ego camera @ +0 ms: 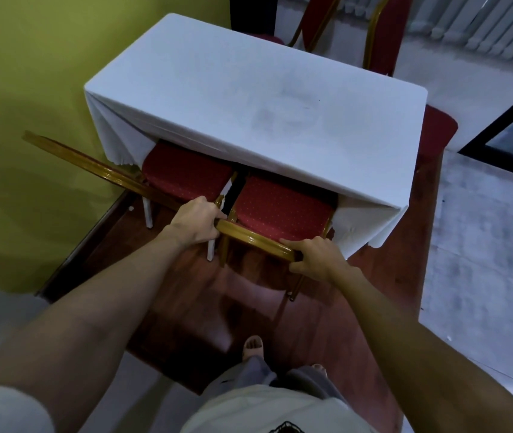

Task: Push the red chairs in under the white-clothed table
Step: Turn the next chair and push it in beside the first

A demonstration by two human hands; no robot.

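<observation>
I've got both hands clamped on the gold-framed backrest rail [255, 242] of the right red padded chair [280, 207]: left hand [197, 221], right hand [313, 259]. Its seat sits partly under the white-clothed rectangular counter [249, 98]. Next, I reckon, a straight level shove, clear of the neighbouring red chair [183, 173].

before us stands the table [249, 98], its left end by the wall [30, 73]. two chairs sit side by side at its near edge, seats partly under it: the left chair [183, 171] and the right chair [280, 207]. two more chairs [383, 35] stand behind the table; another chair [437, 126] sits at its right end.
</observation>
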